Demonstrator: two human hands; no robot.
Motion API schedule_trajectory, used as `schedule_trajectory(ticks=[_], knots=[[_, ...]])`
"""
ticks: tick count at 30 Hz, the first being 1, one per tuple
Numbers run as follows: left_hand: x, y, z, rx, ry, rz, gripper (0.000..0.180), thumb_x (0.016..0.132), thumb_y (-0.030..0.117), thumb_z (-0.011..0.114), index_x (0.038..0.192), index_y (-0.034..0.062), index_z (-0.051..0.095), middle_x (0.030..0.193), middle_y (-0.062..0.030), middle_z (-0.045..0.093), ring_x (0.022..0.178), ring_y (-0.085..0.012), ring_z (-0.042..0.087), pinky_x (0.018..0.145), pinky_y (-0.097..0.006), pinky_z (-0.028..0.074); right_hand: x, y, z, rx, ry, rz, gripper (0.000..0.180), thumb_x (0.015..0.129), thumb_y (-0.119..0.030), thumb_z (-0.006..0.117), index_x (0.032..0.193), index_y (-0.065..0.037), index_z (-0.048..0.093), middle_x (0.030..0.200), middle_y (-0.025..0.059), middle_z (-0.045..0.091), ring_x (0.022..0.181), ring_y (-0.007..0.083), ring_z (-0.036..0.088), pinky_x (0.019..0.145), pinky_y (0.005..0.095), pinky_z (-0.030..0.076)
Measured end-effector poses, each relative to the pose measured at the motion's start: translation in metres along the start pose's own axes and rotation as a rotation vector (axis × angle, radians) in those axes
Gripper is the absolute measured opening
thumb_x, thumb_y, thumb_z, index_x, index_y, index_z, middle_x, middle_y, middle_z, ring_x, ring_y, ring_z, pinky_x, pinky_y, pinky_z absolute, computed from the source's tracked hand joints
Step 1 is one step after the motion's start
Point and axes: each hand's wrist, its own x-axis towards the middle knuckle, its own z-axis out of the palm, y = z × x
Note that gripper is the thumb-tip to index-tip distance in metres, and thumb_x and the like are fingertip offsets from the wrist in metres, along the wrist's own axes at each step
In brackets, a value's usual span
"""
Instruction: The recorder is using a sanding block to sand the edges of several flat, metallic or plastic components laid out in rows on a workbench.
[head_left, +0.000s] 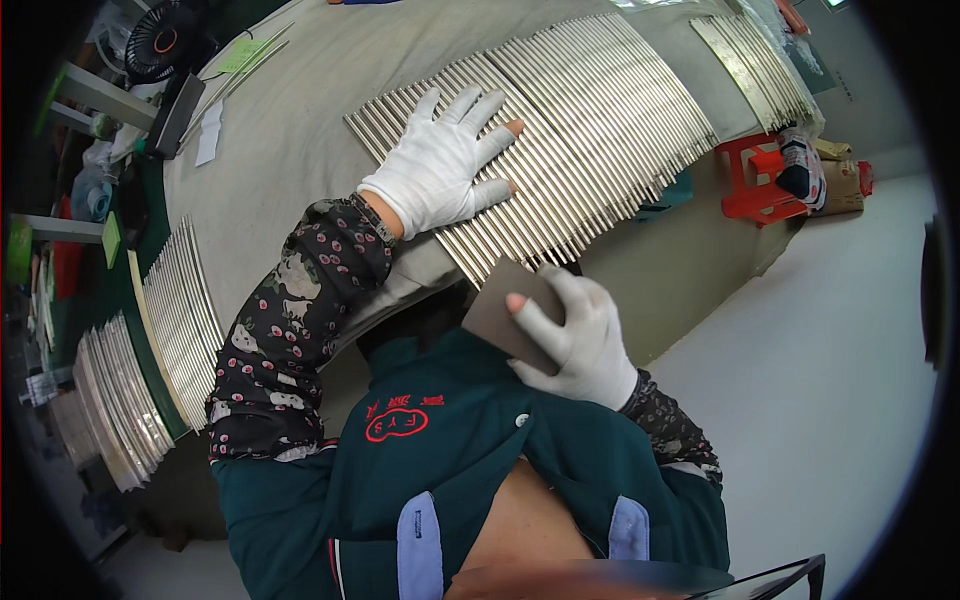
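Observation:
A wide row of shiny metal rods (pixel 590 110) lies side by side across the cloth-covered table (pixel 290 110). My left hand (pixel 445 165), in a white glove with some fingertips bare, rests spread and flat on the left part of the row. Close to the rods' near ends, my right hand (pixel 585 340) wears a similar white glove. Between its thumb and fingers it grips a flat, grey-brown rectangular pad (pixel 505 315). The pad is tilted and overlaps the rod ends in the picture; whether it touches them I cannot tell.
More metal strips (pixel 750 70) lie at the far right of the table. At the left are further bundles of strips (pixel 180 310) and a black fan (pixel 160 42). A red stool (pixel 755 185) with bags and a cardboard box (pixel 842 188) stands to the right.

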Motion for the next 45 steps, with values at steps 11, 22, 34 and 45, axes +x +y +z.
schedule_trajectory(ticks=[11,22,34,45], knots=[[-0.004,-0.002,-0.005,0.010,0.003,0.000,0.073,0.091,0.064,0.037,0.144,0.0137,0.041,0.152,-0.0201,0.030,0.141,-0.0398,0.026,0.114,-0.058,0.018,-0.017,0.055,0.004,-0.242,0.242,0.121,0.068,0.063,-0.014,0.076,0.127,-0.007,0.055,0.122,0.0274,0.049,0.099,0.0404,0.053,0.086,0.0483,0.046],[-0.005,-0.005,-0.004,-0.010,-0.002,0.020,0.073,0.091,0.064,0.037,0.142,0.0125,0.042,0.151,-0.0212,0.030,0.141,-0.0406,0.026,0.113,-0.060,0.017,-0.023,0.063,-0.001,-0.235,0.347,0.126,0.075,0.063,-0.013,0.076,0.133,-0.013,0.050,0.125,0.0271,0.047,0.104,0.0393,0.051,0.088,0.0476,0.045],[-0.005,-0.008,-0.004,0.007,0.004,0.023,0.076,0.091,0.066,0.032,0.144,0.0118,0.040,0.151,-0.0211,0.029,0.140,-0.0407,0.027,0.112,-0.060,0.020,-0.008,0.055,0.018,0.007,0.138,-0.313,0.062,0.071,-0.026,0.076,0.128,-0.023,0.051,0.121,0.0192,0.050,0.099,0.0344,0.057,0.083,0.0463,0.050],[-0.007,-0.010,0.002,0.046,0.035,0.032,0.074,0.090,0.063,0.039,0.147,0.0159,0.036,0.152,-0.0188,0.031,0.139,-0.0397,0.029,0.113,-0.058,0.019,-0.007,0.080,0.020,-0.108,-0.072,-0.561,0.048,0.085,-0.017,0.062,0.129,-0.025,0.045,0.114,0.0118,0.054,0.100,0.0273,0.059,0.086,0.0424,0.047]])
